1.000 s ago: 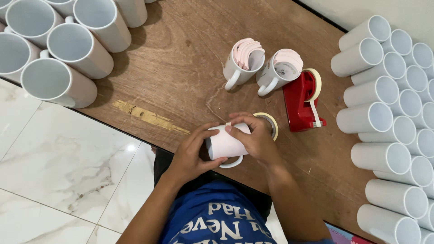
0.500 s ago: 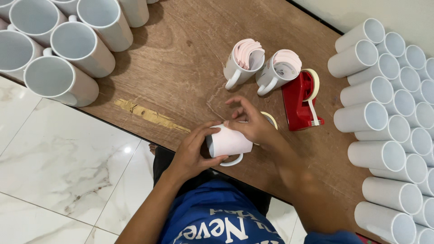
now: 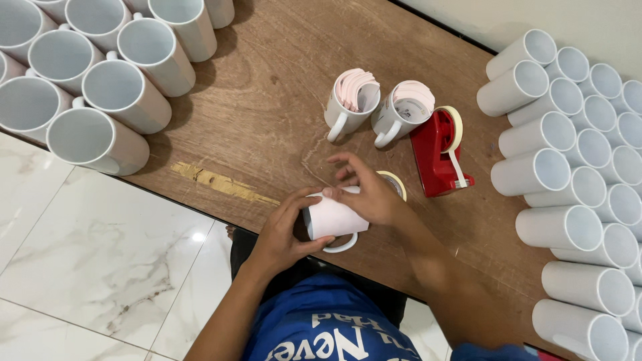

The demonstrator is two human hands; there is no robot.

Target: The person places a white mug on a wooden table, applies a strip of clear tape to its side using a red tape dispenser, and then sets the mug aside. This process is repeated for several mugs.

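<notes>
Brown wood, scuffed and with a pale chipped streak [image 3: 221, 182] near its front edge, makes up the tabletop [image 3: 267, 113], which stands over a floor [image 3: 87, 267] of white marble-look tiles; a pale wall [image 3: 535, 17] runs behind at the top right. Seen from the head camera, a white mug [image 3: 332, 219] lies on its side at the tabletop's near edge, handle toward the person. The left hand [image 3: 281, 234] has its grip closed around the mug's open end, and the right hand [image 3: 368, 194] presses on the mug's upper side, thumb and forefinger pinched at its rim while the other fingers lift off. Just behind that hand a roll of tape [image 3: 393, 184] is mostly hidden. A red tape dispenser [image 3: 435, 157] stands near it, beside two upright mugs [image 3: 374, 107] stuffed with pinkish sheets. A cluster of empty mugs [image 3: 100, 87] at the left is cut off by the frame, as are the stacked white mugs [image 3: 575, 167] lying on their sides at the right. Whether a sheet wraps the held mug is hard to make out
</notes>
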